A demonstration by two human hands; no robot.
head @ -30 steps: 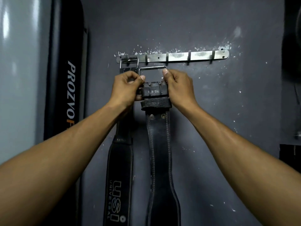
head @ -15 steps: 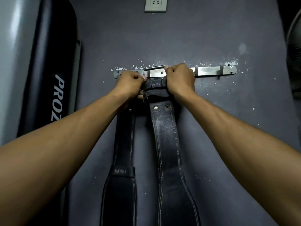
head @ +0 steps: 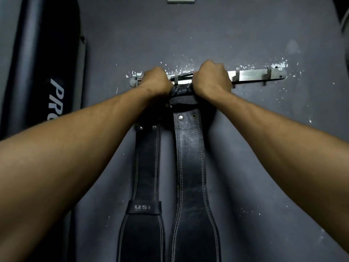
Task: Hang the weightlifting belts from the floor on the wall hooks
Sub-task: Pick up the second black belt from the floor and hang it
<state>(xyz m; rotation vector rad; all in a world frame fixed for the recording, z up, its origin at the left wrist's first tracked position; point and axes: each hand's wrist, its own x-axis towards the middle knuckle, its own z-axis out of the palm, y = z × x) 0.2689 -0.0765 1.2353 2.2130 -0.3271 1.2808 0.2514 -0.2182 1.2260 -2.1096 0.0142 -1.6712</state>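
Far left, a tall black padded bag stands vs the wall, white lettering "PRO" readable, rest cut off by the left forearm. Grey wall w/ chipped white paint flecks round a steel hook rail screwed on horizontally. Left hand is curled in a fist at the rail's left end, gripping the buckle end of the belt being hung; exact finger hold is hidden behind the knuckles. Below it hangs the left belt, black leather, white stitching, two rivets near the top, a loop marked "USI" lower down; its top is hidden by the hand. Just beside it, right, the second belt, black, also stitched, w/ a rivet + eyelet up top and faint "USI" on the keeper between the hands; its metal buckle sits at a hook on the rail. Right hand is fisted too, clutching that belt's top at the buckle. Two bare hooks further right. Top centre, bottom edge of a wall socket plate.
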